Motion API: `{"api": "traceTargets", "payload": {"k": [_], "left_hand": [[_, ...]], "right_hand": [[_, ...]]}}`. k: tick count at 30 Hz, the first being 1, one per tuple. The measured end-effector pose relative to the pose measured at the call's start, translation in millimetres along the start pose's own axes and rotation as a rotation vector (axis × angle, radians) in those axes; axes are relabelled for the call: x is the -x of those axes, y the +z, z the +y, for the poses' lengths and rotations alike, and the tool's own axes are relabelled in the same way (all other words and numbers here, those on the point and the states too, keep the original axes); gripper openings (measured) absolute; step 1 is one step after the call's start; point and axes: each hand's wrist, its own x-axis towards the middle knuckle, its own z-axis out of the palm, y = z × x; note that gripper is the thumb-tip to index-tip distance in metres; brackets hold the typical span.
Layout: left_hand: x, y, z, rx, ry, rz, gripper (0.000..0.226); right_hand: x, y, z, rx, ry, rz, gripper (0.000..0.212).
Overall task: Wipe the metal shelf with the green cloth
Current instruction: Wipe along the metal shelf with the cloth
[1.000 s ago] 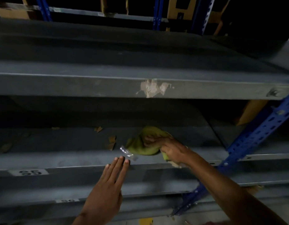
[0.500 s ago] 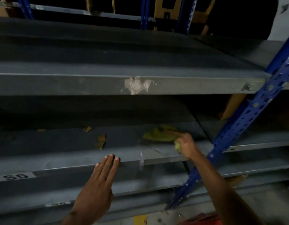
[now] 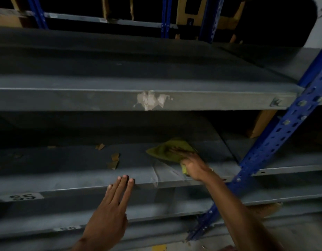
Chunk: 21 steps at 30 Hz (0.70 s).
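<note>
The right hand (image 3: 193,164) presses the cloth (image 3: 167,151) flat on the shelf (image 3: 66,160), fingers (image 3: 174,150) spread over it, gripping its near edge. The left hand (image 3: 109,214) rests released on the lip. Scraps (image 3: 114,161) lie leftward; long overlapping strokes that way should gather them.

2 hands — left (image 3: 109,211), right (image 3: 192,164); 1 green cloth (image 3: 167,151); 1 "S5" label (image 3: 20,197); about 4 cardboard scraps (image 3: 114,156) — 1 blue upright (image 3: 276,142).
</note>
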Motion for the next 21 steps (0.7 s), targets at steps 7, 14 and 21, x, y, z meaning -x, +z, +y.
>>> {"api": "traceTargets", "payload": {"k": [7, 14, 21], "left_hand": [[21.4, -17.1, -46.1, 0.104, -0.199, 0.206, 0.115], [45.8, -27.4, -93.9, 0.093, -0.147, 0.032, 0.099], [48.5, -34.0, -89.2, 0.153, -0.094, 0.098, 0.092]], "right_hand": [[-39.8, 0.3, -38.2, -0.071, 0.006, -0.029, 0.051], [-1.2, 18.5, -38.2, -0.311, -0.07, -0.009, 0.05], [-43.1, 36.8, -69.1, 0.292, -0.044, 0.001, 0.064]]}}
